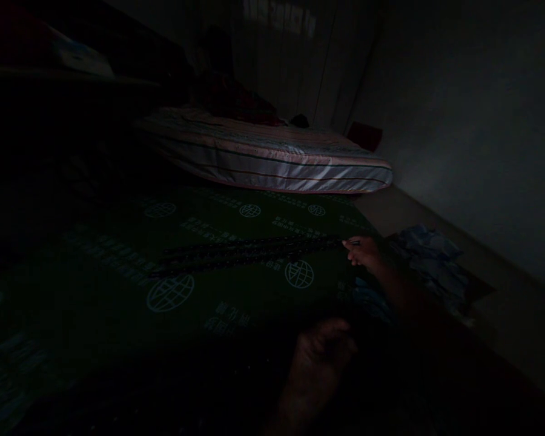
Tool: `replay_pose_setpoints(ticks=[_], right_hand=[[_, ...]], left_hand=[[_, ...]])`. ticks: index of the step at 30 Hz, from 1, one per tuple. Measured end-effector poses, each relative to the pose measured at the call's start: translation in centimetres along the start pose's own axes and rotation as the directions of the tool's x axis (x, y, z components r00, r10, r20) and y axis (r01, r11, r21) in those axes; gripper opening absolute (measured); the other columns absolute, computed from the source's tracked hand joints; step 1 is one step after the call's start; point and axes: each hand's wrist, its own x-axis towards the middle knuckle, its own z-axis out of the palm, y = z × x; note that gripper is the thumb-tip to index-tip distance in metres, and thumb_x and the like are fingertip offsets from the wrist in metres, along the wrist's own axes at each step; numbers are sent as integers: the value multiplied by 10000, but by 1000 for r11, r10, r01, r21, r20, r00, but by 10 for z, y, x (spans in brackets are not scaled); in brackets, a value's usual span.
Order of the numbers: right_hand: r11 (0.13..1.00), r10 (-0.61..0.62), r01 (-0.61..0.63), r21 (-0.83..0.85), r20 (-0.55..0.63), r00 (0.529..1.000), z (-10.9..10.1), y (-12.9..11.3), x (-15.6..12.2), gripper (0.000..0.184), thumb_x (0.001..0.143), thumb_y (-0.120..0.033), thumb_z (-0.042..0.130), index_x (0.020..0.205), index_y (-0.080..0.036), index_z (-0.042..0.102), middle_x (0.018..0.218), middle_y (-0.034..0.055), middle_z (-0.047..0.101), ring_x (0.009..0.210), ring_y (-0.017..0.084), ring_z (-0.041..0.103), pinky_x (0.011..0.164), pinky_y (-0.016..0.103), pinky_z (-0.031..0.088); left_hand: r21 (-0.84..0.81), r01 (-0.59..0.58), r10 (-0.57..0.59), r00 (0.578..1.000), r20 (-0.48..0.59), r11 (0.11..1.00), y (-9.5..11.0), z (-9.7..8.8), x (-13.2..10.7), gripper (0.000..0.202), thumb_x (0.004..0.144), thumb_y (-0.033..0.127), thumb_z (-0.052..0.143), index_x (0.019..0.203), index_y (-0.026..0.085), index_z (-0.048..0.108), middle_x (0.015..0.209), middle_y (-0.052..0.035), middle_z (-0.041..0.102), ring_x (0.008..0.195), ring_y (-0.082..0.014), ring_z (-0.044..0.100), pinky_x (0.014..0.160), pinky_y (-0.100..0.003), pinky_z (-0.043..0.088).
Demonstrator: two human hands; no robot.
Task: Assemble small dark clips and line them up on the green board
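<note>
Several long, thin, dark strands with small light specks lie stretched side by side across a green surface printed with pale globes and lettering. My right hand is at their right end, thumb and fingers pinched on the tips. Whether they are cords, braids or beaded strings is too dark to tell. Closer to me, my left hand hovers low in the picture, its fingers curled inward. Deep shadow hides what, if anything, is between them.
Behind the green surface is a striped mattress with dark red cloth on it. Crumpled bluish cloth lies on the floor to the right, beside a pale wall. The left side and foreground are nearly black.
</note>
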Motion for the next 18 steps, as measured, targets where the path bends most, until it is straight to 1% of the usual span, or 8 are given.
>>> replay_pose_setpoints(ticks=[4,8,13,16,18], right_hand=[[1000,-4,5,29,-48,999,-16,-1,-7,414,845,-417,516,1108,-97,533,391,-51,531,272,71,460,297,148,323],[999,-18,20,34,-61,998,-38,-5,-26,494,855,-468,466,1182,-98,483,389,-43,539,269,83,471,297,154,326],[998,-59,60,28,-42,997,-58,-11,-73,503,861,-504,409,1165,-118,520,373,-39,536,261,92,472,294,162,321],[993,-113,114,33,-23,993,-65,-10,-109,529,849,-552,370,1119,-137,558,411,-29,564,290,95,491,321,172,351],[989,-145,145,27,-19,989,-66,-9,-134,546,831,-581,362,1041,-138,603,434,-20,577,308,94,497,344,181,368]], left_hand=[[10,-8,8,1000,-4,1000,-1,-1,1,173,584,168,704,756,166,684,615,-3,662,609,-142,595,599,-241,458],[20,-39,39,999,-5,999,-1,-1,2,155,593,184,702,745,165,679,597,3,659,582,-132,591,583,-234,454],[26,-111,112,993,-33,993,4,4,0,128,592,217,703,701,156,674,557,3,647,535,-126,588,541,-229,451],[64,-212,214,977,-21,975,9,7,-2,119,615,229,677,703,149,662,555,-2,641,529,-126,587,532,-227,454],[112,-290,292,957,-2,951,11,9,-3,100,654,226,633,715,149,649,558,-2,631,530,-125,583,527,-222,453]])
